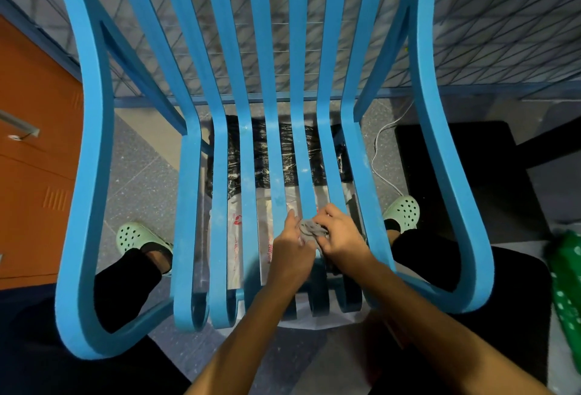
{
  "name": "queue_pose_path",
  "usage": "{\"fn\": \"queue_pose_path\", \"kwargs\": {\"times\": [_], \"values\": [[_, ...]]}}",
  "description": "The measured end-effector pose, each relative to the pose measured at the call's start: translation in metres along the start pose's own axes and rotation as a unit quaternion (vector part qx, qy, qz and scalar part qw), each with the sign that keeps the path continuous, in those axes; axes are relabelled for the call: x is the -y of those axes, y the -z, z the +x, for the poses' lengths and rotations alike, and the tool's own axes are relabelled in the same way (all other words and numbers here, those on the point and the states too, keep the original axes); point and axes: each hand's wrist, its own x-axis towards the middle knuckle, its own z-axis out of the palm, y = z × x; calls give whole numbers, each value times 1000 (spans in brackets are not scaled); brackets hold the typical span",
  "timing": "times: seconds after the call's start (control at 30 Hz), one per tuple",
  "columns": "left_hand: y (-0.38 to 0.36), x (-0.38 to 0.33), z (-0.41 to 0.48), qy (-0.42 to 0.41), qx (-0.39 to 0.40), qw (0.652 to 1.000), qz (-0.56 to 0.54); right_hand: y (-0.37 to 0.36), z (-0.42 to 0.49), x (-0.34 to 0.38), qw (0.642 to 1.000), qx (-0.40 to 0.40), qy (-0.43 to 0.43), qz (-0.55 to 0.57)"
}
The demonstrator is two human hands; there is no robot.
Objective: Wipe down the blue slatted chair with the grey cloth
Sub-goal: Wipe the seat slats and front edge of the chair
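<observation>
The blue slatted chair (pixel 220 155) fills the head view, seen from above, its seat slats running toward me with pale dust specks on them. A small bunched grey cloth (pixel 310 228) lies over a seat slat right of centre, near the front. My left hand (pixel 290 245) and my right hand (pixel 341 235) meet over it. Both hold the cloth, fingers curled at its edges. Most of the cloth is hidden between the hands.
Under the seat lie a black plastic bag (pixel 283 155) and a clear printed bag (pixel 234 237). My feet in pale green clogs (pixel 138 237) flank the seat. An orange cabinet (pixel 34 143) stands left, a white cable (pixel 379 155) and dark mat right, wire mesh behind.
</observation>
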Motion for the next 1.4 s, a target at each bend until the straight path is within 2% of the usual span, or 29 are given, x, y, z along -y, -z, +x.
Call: {"fn": "queue_pose_path", "kwargs": {"times": [0.17,0.53,0.67,0.77,0.9,0.97,1.1,1.17,1.23,1.33,1.4], "values": [[5,-19,19,5,5,999,-37,3,47,-9,999,-9,-33,-33],[-1,-27,48,-8,41,999,7,10,138,-26,995,-76,-34,-59],[4,-25,48,-3,44,999,8,30,164,-27,990,-112,-63,-62],[8,-19,45,8,48,999,-21,38,137,-16,989,-135,-46,-35],[13,-25,39,45,42,993,-100,26,52,-3,994,-83,-66,-10],[15,-30,36,47,36,992,-109,13,7,4,996,-65,-64,1],[18,-24,32,54,29,992,-106,-21,-63,10,993,8,-116,27],[20,-17,30,56,27,993,-101,-29,-71,8,994,35,-100,22],[22,-13,28,47,35,994,-92,-27,-61,8,995,22,-93,20],[18,-6,27,39,43,993,-103,-13,-33,15,999,-5,-31,37],[12,-1,30,62,35,990,-125,-5,-9,13,1000,-8,-9,19]]}}
